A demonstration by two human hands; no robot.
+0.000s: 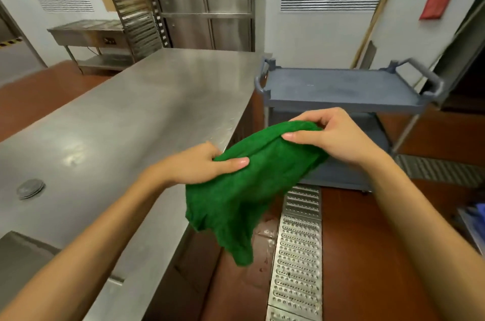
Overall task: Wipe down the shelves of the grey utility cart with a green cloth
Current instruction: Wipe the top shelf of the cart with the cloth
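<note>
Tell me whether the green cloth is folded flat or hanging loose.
Hanging loose. The green cloth is gripped along its top edge by the left hand and right hand; the rest droops, bunched.

left hand: thumb and curled fingers pinch green cloth, forearm extends in from lower left | right hand: pinches cloth's upper edge, held higher, forearm from lower right

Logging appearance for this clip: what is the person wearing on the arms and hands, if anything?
The left hand and right hand are bare: no gloves, rings or wristbands show. The left forearm and right forearm are uncovered to the frame's edge, so no sleeves are in view. Visible thumbnails look short and unpainted.
</note>
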